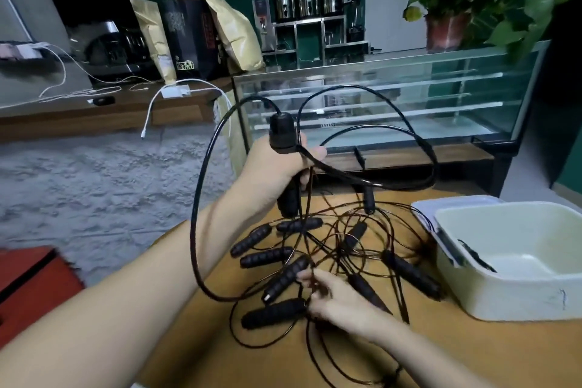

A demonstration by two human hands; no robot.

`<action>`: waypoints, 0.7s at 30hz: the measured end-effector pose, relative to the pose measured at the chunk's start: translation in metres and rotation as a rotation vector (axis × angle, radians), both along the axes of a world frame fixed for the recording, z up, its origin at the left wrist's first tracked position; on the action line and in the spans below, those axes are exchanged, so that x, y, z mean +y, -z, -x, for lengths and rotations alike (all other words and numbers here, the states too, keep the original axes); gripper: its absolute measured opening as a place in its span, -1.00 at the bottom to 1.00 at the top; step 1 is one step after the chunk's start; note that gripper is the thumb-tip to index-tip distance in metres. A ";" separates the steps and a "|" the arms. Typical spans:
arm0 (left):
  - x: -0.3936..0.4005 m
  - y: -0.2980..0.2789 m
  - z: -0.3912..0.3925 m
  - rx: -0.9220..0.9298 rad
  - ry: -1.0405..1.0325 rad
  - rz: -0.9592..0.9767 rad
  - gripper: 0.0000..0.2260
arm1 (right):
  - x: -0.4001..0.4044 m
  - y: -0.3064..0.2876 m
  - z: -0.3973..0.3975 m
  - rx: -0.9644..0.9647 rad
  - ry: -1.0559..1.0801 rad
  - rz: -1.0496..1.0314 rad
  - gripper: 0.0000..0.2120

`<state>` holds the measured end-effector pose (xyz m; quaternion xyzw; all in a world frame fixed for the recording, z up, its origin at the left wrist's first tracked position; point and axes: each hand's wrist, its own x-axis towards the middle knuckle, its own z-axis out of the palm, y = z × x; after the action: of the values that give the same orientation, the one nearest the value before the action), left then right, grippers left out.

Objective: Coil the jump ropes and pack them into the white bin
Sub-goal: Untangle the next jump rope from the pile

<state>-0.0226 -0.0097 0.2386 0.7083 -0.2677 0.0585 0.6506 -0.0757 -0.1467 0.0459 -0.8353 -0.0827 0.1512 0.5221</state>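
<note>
A single wide-angle view comes from the person's head, looking forward and down. It sits close over the wooden tabletop (441, 356), whose near edge runs out of the bottom of the picture. Both forearms reach in from below. Past the far edge of the tabletop the view takes in a glass display case (393, 98) and a grey rug (94, 183).

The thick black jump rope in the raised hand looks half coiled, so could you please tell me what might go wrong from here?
1. The thick black jump rope loops down around the left forearm, so it may snag there.
2. The right hand is down in the tangled thin black cords on the wooden table; pulling could tighten knots.
3. The white plastic bin sits near the table edge and a dragged cord might shift it.
</note>
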 end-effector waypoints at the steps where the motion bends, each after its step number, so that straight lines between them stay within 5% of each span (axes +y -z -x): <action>1: 0.005 0.004 0.000 0.008 -0.019 -0.007 -0.75 | 0.009 0.012 0.000 -0.018 -0.018 0.114 -0.49; 9: 0.039 0.042 0.003 0.141 -0.092 -0.043 -0.79 | 0.055 0.073 -0.027 -0.130 0.046 0.474 -0.37; 13: 0.052 0.048 0.008 0.183 -0.082 -0.068 -0.70 | 0.062 0.085 -0.031 -0.254 0.001 0.575 -0.78; 21: 0.075 0.027 0.030 0.133 -0.097 0.043 -0.73 | 0.050 0.027 0.008 -0.333 0.039 -0.103 -0.78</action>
<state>-0.0524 0.0657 0.2119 0.7085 -0.1877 0.0485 0.6786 -0.0836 -0.0965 0.0191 -0.8225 -0.1594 -0.0037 0.5460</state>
